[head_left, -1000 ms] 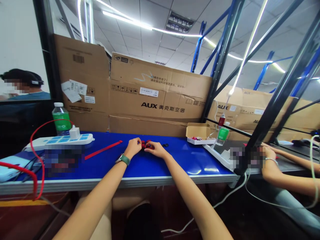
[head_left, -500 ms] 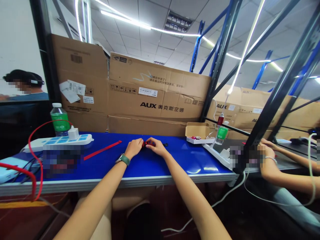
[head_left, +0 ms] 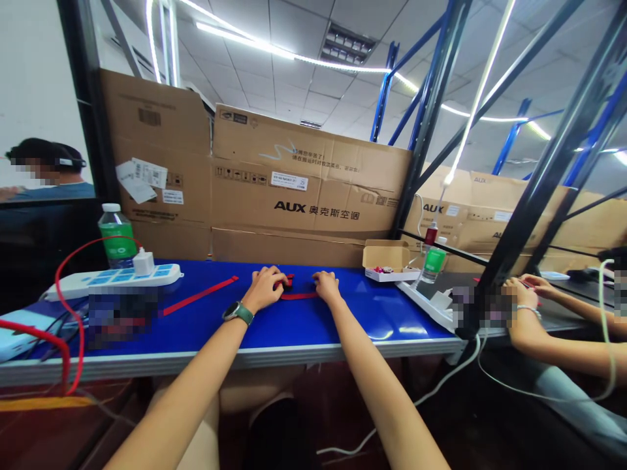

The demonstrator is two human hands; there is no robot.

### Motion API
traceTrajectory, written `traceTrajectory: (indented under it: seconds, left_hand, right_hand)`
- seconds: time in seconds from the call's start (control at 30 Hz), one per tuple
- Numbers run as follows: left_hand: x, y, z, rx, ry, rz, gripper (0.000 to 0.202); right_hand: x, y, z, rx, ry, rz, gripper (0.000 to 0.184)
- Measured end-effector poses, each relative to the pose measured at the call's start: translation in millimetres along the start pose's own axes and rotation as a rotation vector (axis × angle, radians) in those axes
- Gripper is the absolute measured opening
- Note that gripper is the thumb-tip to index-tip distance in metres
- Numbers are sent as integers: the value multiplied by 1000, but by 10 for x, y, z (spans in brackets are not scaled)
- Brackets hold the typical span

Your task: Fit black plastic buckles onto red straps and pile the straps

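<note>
- white power strip, table's left, white adapter plugged in
- green-label bottle upright behind strip
- AUX cardboard standing along back edge
- second green-label bottle, right, near black post
- light strip lit overhead
- blue-top person, far left

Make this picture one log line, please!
left hand: touching red-black piece | right hand: by red band, grip unclear | blue table: red strip, open box
</note>
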State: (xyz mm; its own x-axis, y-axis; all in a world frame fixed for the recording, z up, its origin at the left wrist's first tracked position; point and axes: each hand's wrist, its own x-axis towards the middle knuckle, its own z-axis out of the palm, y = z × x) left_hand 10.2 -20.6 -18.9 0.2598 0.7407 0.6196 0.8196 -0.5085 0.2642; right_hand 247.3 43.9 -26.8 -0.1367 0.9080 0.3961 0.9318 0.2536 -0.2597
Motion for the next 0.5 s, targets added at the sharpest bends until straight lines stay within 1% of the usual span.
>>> traceTrajectory:
  seconds: [0.07, 0.13, 0.2, 0.3, 0.4, 0.5]
  left_hand:
    - [-3, 41, 12, -54, -102, 151, 24]
    - [-7, 65, 25, -63, -181, 220, 22]
    - [-11, 68, 34, -43, -214, 219, 27]
    - [-13, 54, 35, -22, -216, 170, 35]
    - [-15, 48, 32, -46, -178, 129, 28]
    - [-18, 56, 32, -65, -171, 145, 24]
  right_hand:
    - [-4, -9, 3, -26, -52, -44, 34]
    - [-8, -37, 4, -37, -79, -65, 34]
    - [-12, -61, 0, -30, -89, -65, 33]
    - [-20, -66, -11, 0, -93, -83, 32]
    - [-25, -53, -20, -9, -109, -170, 41]
    - [-26, -62, -12, -69, -117, -224, 47]
